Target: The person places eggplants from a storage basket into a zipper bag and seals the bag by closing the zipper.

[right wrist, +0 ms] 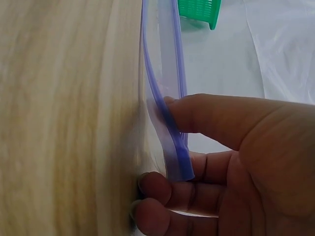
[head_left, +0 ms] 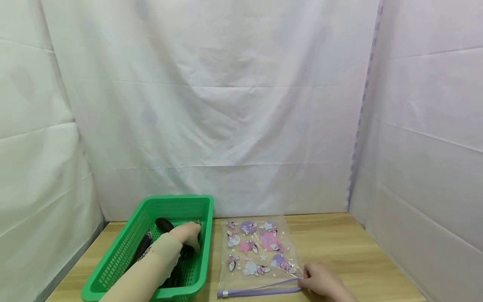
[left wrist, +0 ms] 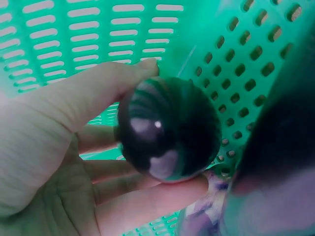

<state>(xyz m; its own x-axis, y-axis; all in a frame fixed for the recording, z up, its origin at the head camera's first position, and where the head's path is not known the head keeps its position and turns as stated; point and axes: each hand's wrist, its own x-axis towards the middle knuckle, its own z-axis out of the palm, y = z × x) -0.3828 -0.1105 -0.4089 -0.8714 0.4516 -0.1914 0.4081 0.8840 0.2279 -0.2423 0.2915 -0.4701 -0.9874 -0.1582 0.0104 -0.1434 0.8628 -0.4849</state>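
Inside the green basket [head_left: 209, 247], my left hand [head_left: 187, 234] reaches down and grips a dark, glossy eggplant [left wrist: 170, 130]. Its rounded end faces the left wrist camera, with the thumb on one side and fingers curled round the other. More dark eggplants [head_left: 142, 246] lie around it, partly hidden by my forearm. To the right, a clear zip bag [head_left: 260, 251] with pink and purple cartoon prints lies flat on the table. My right hand [head_left: 320, 280] pinches the right end of its purple zip edge [right wrist: 173, 130], where the mouth gapes slightly.
The slider [head_left: 225, 293] sits at the left end of the bag's zip. Wood-grain table top [head_left: 332, 239] extends right of the bag. White cloth [head_left: 211, 126] hangs behind and along both sides. The basket's slotted walls rise around my left hand.
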